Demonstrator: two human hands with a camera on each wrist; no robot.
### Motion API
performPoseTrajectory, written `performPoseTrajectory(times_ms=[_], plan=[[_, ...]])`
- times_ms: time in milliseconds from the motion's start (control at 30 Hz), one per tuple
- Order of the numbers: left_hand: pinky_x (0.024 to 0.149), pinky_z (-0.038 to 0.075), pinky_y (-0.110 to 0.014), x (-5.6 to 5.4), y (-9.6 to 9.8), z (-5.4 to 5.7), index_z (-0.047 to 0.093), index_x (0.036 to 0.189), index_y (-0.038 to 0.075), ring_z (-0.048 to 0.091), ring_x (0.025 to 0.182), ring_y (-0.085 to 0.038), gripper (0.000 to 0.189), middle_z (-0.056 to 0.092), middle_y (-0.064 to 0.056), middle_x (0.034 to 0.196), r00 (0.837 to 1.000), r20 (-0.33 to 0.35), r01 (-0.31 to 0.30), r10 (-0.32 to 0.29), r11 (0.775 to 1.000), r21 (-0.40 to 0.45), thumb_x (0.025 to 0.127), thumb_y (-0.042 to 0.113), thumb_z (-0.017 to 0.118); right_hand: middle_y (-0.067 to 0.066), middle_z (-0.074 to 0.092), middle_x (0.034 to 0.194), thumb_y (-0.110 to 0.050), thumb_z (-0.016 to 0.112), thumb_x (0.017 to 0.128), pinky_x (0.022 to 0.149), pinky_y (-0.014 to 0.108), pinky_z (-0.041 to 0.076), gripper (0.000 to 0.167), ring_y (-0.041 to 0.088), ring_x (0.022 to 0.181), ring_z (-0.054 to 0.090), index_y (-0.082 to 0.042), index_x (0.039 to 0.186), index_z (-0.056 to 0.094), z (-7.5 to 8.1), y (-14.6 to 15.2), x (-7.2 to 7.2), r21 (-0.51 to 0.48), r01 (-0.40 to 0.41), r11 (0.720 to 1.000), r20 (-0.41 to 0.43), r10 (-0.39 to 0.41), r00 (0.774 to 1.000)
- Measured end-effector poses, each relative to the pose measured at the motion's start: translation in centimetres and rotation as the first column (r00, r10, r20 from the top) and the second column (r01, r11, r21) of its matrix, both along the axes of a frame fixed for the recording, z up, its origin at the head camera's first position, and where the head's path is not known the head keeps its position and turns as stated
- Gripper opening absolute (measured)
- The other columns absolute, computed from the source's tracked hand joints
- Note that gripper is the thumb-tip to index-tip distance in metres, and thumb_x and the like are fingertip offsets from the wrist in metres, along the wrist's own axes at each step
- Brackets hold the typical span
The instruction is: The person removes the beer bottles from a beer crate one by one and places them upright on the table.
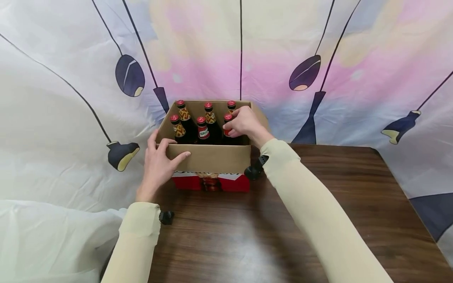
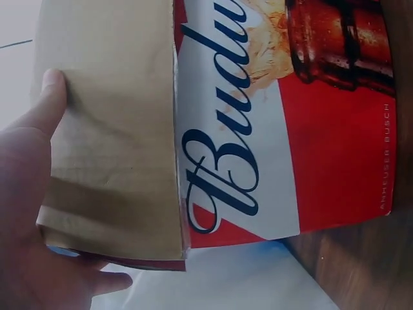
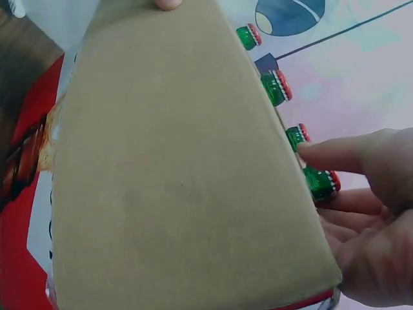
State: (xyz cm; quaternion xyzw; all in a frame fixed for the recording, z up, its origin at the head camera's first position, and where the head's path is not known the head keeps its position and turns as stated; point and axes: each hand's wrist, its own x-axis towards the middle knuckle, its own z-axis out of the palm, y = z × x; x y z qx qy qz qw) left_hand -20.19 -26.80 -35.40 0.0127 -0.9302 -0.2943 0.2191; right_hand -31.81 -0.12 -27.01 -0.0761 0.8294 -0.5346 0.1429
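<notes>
A cardboard beer box (image 1: 209, 158) with its top open stands on the table; its front is printed red and white. Several bottles stand upright inside in two rows, with red caps. My left hand (image 1: 157, 165) grips the box's front left corner, thumb flat on the outer flap (image 2: 116, 148) and fingers over the edge. At the front right of the box, my right hand (image 1: 245, 122) pinches the neck of a beer bottle (image 1: 228, 118). In the right wrist view the bottle neck (image 3: 321, 183) looks green; the bottles' lower parts are hidden by the box.
The dark wooden table (image 1: 347, 204) stretches to the right and in front of the box. A patterned cloth backdrop (image 1: 212, 47) hangs close behind. White fabric (image 1: 53, 239) lies at the left.
</notes>
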Motion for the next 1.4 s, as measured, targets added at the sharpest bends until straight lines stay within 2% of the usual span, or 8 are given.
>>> performPoseTrajectory(times_ms=[133,333,467,800,967,1067,1233,1400], plan=[[0.111,0.036,-0.069,0.0,-0.1,-0.5,0.063,0.131,0.009,0.041,0.135,-0.048,0.055,0.021,-0.017,0.172,0.999,-0.053,-0.004,0.005,1.0,0.023,0.09,0.037,0.085,0.02,0.068,0.135,-0.008,0.076,0.097,0.079,0.034,0.063,0.063,0.031,0.095,0.08,0.001,0.153,0.049,0.1,-0.8,-0.1,0.039,0.0,0.999,0.034,-0.001,0.999],[0.109,0.038,-0.064,0.2,-0.5,-0.9,0.063,0.132,0.007,0.043,0.133,-0.044,0.057,0.038,-0.022,0.156,0.986,-0.167,0.002,0.002,1.0,0.026,0.087,0.031,0.089,0.02,0.064,0.141,-0.002,0.072,0.098,0.089,0.04,0.062,0.067,0.038,0.108,0.076,-0.002,0.157,0.042,0.0,-1.8,-0.4,-0.079,0.023,0.997,0.156,-0.01,0.988],[0.108,0.039,-0.062,0.3,-0.6,-1.1,0.063,0.135,0.007,0.044,0.13,-0.044,0.061,0.04,-0.023,0.152,0.981,-0.193,-0.001,0.007,1.0,0.03,0.086,0.032,0.09,0.02,0.065,0.142,-0.005,0.072,0.099,0.086,0.039,0.063,0.075,0.039,0.11,0.075,-0.003,0.163,0.033,-0.7,-2.3,-0.1,-0.098,0.01,0.995,0.182,0.008,0.983],[0.112,0.037,-0.063,-0.2,-0.3,-1.1,0.061,0.141,0.011,0.04,0.136,-0.043,0.067,0.039,-0.02,0.154,0.983,-0.184,-0.006,0.013,0.999,0.04,0.085,0.034,0.09,0.019,0.077,0.12,-0.024,0.076,0.099,0.065,0.029,0.063,0.058,0.03,0.085,0.08,-0.004,0.151,0.056,-2.1,-2.3,0.4,-0.019,-0.024,1.0,-0.021,0.024,1.0],[0.112,0.037,-0.063,-0.1,-0.4,-1.4,0.061,0.141,0.012,0.039,0.137,-0.043,0.067,0.039,-0.02,0.154,0.985,-0.173,-0.012,0.019,0.999,0.04,0.085,0.034,0.09,0.021,0.075,0.124,-0.024,0.08,0.096,0.065,0.031,0.063,0.072,0.021,0.069,0.078,-0.004,0.158,0.047,-2.4,-2.1,0.4,-0.117,-0.023,0.993,0.009,0.024,1.0],[0.11,0.039,-0.064,-0.1,-0.2,-1.5,0.061,0.141,0.013,0.04,0.136,-0.044,0.066,0.038,-0.02,0.154,0.988,-0.152,-0.013,0.016,1.0,0.021,0.086,0.036,0.089,0.022,0.075,0.123,-0.023,0.08,0.096,0.066,0.034,0.064,0.065,0.016,0.062,0.074,-0.002,0.152,0.054,-2.6,-1.8,0.4,-0.219,-0.019,0.976,0.009,0.022,1.0],[0.109,0.041,-0.065,-0.2,0.1,-1.8,0.059,0.142,0.014,0.039,0.137,-0.045,0.065,0.037,-0.019,0.155,0.994,-0.112,0.002,-0.002,1.0,-0.002,0.088,0.039,0.086,0.011,0.075,0.095,-0.022,0.08,0.096,0.054,0.027,0.058,0.035,0.01,0.055,0.068,-0.002,0.123,0.071,-2.8,-1.1,0.6,-0.33,0.01,0.944,-0.047,-0.028,0.998],[0.109,0.041,-0.064,-0.1,0.0,-2.0,0.059,0.141,0.014,0.039,0.136,-0.044,0.065,0.036,-0.019,0.154,0.993,-0.118,-0.011,0.012,1.0,0.005,0.087,0.038,0.087,-0.003,0.069,0.074,-0.023,0.081,0.095,0.048,0.022,0.045,0.039,0.008,0.049,0.061,-0.005,0.129,0.073,-2.5,-0.7,0.7,-0.342,0.002,0.94,-0.121,-0.046,0.992]])
